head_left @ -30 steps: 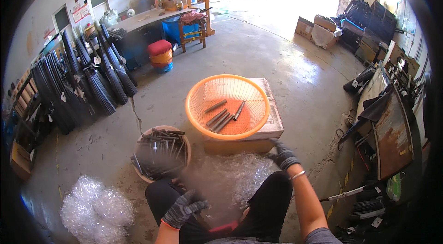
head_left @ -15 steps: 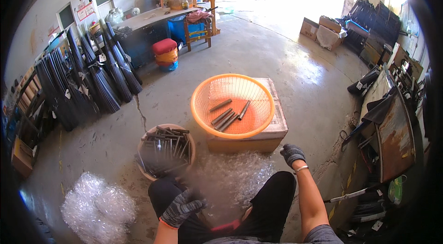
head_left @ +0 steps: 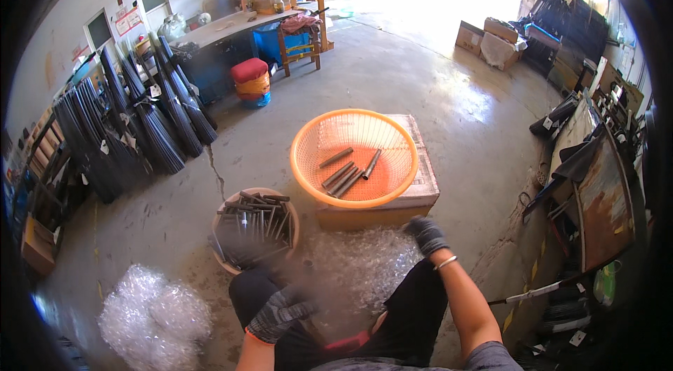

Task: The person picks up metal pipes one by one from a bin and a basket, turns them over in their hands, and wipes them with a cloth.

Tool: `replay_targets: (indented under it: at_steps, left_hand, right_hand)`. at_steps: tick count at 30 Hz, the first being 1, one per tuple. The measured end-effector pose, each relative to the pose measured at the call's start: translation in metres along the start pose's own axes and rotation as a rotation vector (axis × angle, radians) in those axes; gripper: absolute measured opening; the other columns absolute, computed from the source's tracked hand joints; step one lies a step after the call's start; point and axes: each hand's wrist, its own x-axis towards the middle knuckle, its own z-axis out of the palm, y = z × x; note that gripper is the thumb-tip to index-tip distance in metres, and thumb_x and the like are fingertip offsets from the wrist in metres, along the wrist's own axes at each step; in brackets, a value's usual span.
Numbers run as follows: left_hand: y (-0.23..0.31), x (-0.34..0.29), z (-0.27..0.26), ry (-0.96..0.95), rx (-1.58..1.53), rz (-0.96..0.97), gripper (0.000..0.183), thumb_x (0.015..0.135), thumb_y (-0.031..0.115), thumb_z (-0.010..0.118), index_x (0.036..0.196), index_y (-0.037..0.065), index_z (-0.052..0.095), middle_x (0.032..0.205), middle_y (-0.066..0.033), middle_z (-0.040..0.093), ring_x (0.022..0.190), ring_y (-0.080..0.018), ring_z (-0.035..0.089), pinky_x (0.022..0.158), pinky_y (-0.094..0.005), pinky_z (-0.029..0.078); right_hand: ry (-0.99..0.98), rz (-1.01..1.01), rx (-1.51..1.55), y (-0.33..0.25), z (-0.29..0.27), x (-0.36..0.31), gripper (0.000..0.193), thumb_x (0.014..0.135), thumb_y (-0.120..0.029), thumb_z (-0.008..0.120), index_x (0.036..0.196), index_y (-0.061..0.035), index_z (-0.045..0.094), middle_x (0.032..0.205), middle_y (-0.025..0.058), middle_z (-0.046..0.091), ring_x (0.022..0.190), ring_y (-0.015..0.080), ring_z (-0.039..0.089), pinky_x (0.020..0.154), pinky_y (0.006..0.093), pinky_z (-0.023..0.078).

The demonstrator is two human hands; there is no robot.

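My left hand (head_left: pixel 277 314), in a grey knit glove with an orange cuff, is over my left thigh with its fingers curled. A hazy smudge blurs its fingertips, and whatever they hold is hidden. My right hand (head_left: pixel 426 235), also gloved, is closed in front of the cardboard box, above a pile of clear plastic strips (head_left: pixel 389 259). What it grips, if anything, cannot be made out. Beyond the hands, an orange mesh basket (head_left: pixel 303 173) rests on the box (head_left: pixel 420 192), with several short dark tubes (head_left: pixel 341 178) inside. A pinkish basin (head_left: pixel 294 220) left of it is filled with similar tubes (head_left: pixel 263 224).
Another heap of clear plastic strips (head_left: pixel 155 311) lies on the floor at left. Bundles of long dark strips (head_left: pixel 144 115) lean by the left wall near a red-topped stool (head_left: pixel 250 76). Along the right side stand a rusty panel (head_left: pixel 601 199) and stacked material.
My right hand has moved left and slightly up, toward the front of the box. My left hand has shifted slightly right. The tubes in the basket look the same.
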Motion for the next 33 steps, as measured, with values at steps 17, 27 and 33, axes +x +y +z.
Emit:
replay_targets:
  at_steps: [17,27,33]
  left_hand:
    - [-0.001,0.008,-0.001,-0.075,0.002,0.025,0.035,0.080,0.008,0.064,0.112,0.001,0.053,0.094,-0.0072,0.061,0.088,-0.0193,0.059,0.075,-0.0318,0.047]
    - [0.008,0.033,0.031,-0.117,0.269,-0.023,0.033,0.081,0.007,0.063,0.112,0.002,0.054,0.095,-0.0068,0.060,0.089,-0.0190,0.058,0.079,-0.0318,0.047]
    - [0.005,0.015,0.008,-0.132,0.016,0.049,0.033,0.081,0.005,0.062,0.113,0.001,0.053,0.096,-0.0070,0.059,0.089,-0.0190,0.058,0.079,-0.0328,0.047]
  right_hand:
    - [0.259,-0.063,0.472,0.066,0.058,0.012,0.016,0.078,-0.008,0.054,0.089,-0.0074,0.065,0.088,0.0170,0.064,0.082,0.0334,0.061,0.070,0.0377,0.049]
    - [-0.418,-0.393,0.866,-0.166,-0.037,-0.082,0.041,0.078,-0.015,0.065,0.114,-0.0033,0.052,0.098,0.0133,0.062,0.088,0.0225,0.059,0.078,0.0336,0.046]
    - [0.133,-0.201,0.454,0.008,0.041,-0.009,0.022,0.079,-0.005,0.057,0.101,-0.0066,0.058,0.090,0.0160,0.061,0.084,0.0299,0.059,0.075,0.0359,0.046]
